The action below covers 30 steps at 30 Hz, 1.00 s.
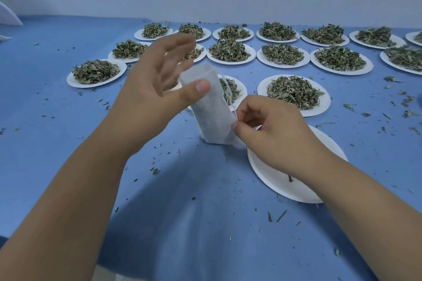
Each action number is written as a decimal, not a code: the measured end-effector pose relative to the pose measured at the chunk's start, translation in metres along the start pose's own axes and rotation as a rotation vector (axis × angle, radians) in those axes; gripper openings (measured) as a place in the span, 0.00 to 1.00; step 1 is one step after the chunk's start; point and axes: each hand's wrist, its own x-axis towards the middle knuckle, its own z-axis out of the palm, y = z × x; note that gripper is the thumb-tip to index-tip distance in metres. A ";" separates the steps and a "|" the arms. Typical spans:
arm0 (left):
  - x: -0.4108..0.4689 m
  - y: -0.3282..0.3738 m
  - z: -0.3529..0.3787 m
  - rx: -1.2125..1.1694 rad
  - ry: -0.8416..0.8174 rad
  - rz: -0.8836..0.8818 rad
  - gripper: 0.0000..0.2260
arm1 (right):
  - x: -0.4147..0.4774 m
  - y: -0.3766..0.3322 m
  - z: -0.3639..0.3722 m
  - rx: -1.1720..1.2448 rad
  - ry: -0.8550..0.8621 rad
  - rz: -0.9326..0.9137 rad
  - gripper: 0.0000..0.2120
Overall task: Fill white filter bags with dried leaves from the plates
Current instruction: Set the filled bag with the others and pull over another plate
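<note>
A white filter bag [211, 109] stands tilted on the blue table, its bottom on the cloth. My left hand [157, 84] is beside its upper part with fingers spread, the thumb pressing the bag's side. My right hand [271, 130] pinches the bag's lower right edge, where a thin string shows. Under my right wrist lies a white plate [274, 178] holding only a scrap of leaf. Behind the bag sits a plate of dried leaves [233, 91], partly hidden, and another full plate [294, 93] lies to its right.
Several more white plates heaped with dried leaves [230, 52] stand in rows across the back of the table, up to the pale wall. Loose leaf bits [406, 100] are scattered over the blue cloth [45, 121]. A white object [8, 16] shows at far left.
</note>
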 end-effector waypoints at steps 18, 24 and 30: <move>-0.040 -0.020 -0.134 -0.201 0.702 -0.179 0.24 | 0.102 -0.136 0.138 0.422 -0.348 0.080 0.19; -0.045 -0.057 -0.229 -0.270 0.995 -0.247 0.22 | 0.164 -0.184 0.240 0.658 -0.446 0.186 0.11; -0.056 -0.111 -0.279 -0.081 1.359 -0.345 0.09 | 0.228 -0.226 0.333 0.639 -0.575 0.235 0.06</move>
